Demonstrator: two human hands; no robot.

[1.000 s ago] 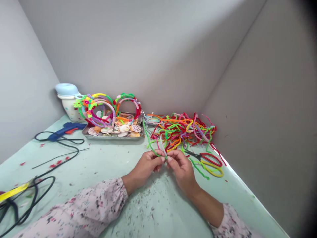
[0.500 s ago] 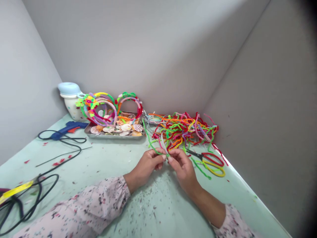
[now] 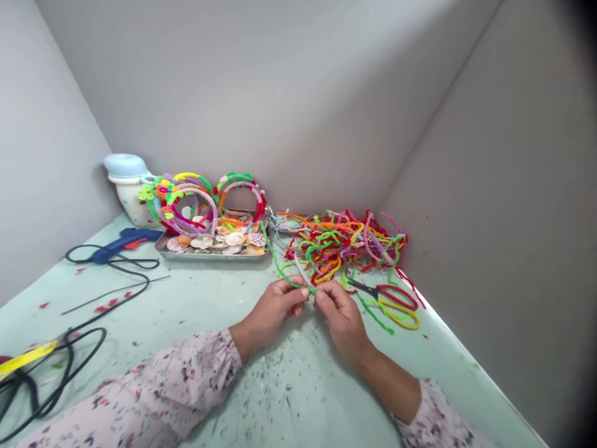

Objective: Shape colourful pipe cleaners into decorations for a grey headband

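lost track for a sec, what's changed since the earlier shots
The left hand and right hand still pinch the green pipe cleaner and pale pipe cleaner, whose upper end now leans further left. Nothing was taken or let go. The scissors, shell tray, glue gun and pipe-cleaner pile stayed put.

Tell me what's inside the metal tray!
The metal tray holds seashells, with colourful headbands leaning on top; the shells underneath them are hidden.

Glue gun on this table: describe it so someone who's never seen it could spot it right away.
Find the metal tray of seashells at the back of the pale green table. Just left of it lies a blue hot glue gun with an orange trigger, the only blue tool there, its black cord looping beside it.
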